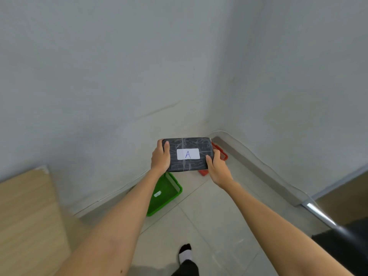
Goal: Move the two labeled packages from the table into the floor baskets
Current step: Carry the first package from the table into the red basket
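Note:
I hold a flat black package with a white label reading "A" out in front of me, above the floor. My left hand grips its left end and my right hand grips its lower right corner. Below it, in the corner of the room, a green basket stands on the floor with a small white label inside. A red basket sits behind the package and is mostly hidden by it. The second package is not in view.
A light wooden table edge stands at the left. Grey walls meet in a corner behind the baskets. A dark mat and metal threshold lie at the right. My foot in a black-and-white sock is on the tiled floor.

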